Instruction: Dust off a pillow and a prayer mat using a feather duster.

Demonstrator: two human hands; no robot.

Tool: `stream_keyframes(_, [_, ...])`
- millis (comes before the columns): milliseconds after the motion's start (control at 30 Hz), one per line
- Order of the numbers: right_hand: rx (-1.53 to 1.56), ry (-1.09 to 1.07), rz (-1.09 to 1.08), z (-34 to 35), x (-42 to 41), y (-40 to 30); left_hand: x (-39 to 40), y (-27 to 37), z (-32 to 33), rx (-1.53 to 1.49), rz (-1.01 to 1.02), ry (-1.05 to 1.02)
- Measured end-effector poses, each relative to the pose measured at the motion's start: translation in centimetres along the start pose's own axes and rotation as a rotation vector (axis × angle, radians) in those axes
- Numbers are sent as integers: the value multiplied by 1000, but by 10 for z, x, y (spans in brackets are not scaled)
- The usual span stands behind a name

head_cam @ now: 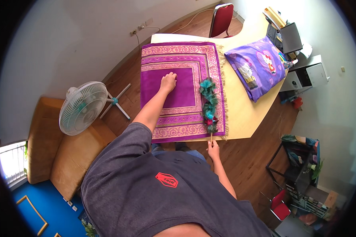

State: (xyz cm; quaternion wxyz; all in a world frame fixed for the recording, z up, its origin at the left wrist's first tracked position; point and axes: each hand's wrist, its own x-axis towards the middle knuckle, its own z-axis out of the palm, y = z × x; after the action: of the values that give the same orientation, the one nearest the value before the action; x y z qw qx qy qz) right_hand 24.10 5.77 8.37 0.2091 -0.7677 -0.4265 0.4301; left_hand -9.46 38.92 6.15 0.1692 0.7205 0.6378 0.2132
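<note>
My right hand [214,149] grips the thin wooden handle of a feather duster [210,103] at the table's near edge. Its teal and dark feathers, with a red patch near the handle, lie along the right border of a folded purple prayer rug [181,89]. Pink and cream scroll bands frame the rug's plain purple middle, and a fringe runs down its right side. My left hand [168,82] rests on that plain middle, back upward and fingers curled. What is under its fingers is hidden.
The rug lies on a pale yellow table [240,124]. To its right sit a purple cartoon-print pillow [256,68] and a laptop [290,38]. A standing fan [83,108] and a tan sofa [68,148] are at left. A red chair [222,20] stands behind the table.
</note>
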Motion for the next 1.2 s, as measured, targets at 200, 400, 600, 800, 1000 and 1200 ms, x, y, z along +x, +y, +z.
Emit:
stream_keyframes(200, [-12, 25, 71, -16, -28, 12, 8, -1, 9, 193, 101, 21])
stream_keyframes(400, [-57, 54, 110, -34, -38, 28, 22, 3, 12, 375, 192, -28])
stream_keyframes(600, [-57, 43, 139, -40, -42, 37, 15, 10, 19, 580, 285, 16])
stream_keyframes(800, [-32, 20, 158, -42, -45, 36, 15, 6, 24, 483, 238, 39])
stream_keyframes(1000, [-54, 29, 144, -45, -48, 43, 25, -19, 9, -40, 20, 35])
stream_keyframes(1200, [-84, 18, 201, -40, -53, 58, 16, -9, 1, -29, 170, 29])
